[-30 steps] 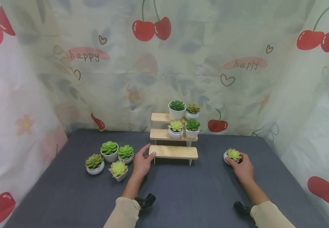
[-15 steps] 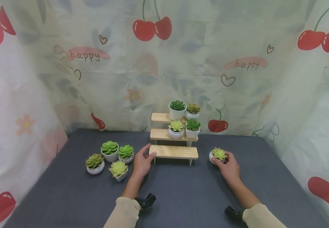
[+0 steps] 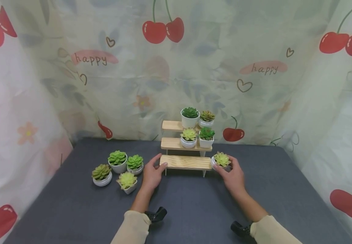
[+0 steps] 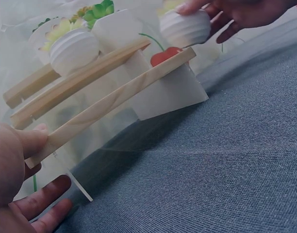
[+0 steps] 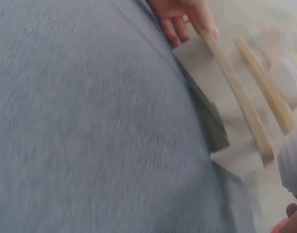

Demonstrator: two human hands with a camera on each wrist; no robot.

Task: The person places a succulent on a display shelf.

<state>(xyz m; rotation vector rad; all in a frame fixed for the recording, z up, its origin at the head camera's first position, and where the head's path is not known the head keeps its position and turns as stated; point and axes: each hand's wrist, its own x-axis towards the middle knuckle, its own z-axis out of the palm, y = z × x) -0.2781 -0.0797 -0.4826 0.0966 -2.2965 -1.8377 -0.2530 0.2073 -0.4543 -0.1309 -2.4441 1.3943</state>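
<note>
My right hand grips a potted succulent with pale yellow-green leaves in a round ribbed white pot. In the left wrist view this white pot is off the table, beside the right end of the lowest board. My left hand pinches the left end of a three-tier wooden plant stand, thumb on top and a finger beneath. Bare wood shows along the lowest board. Two succulents, one of them yellow-green, stand on the middle board, and a dark green one and another share the top.
Left of the stand, several potted succulents sit on the dark cloth: a bright green one, a smaller green one, a brownish-green one and a yellow one. A cherry-print curtain hangs behind the table.
My right hand has carried the succulent leftward, from the right part of the table to the right end of the lowest board. The left hand stays on the stand.
</note>
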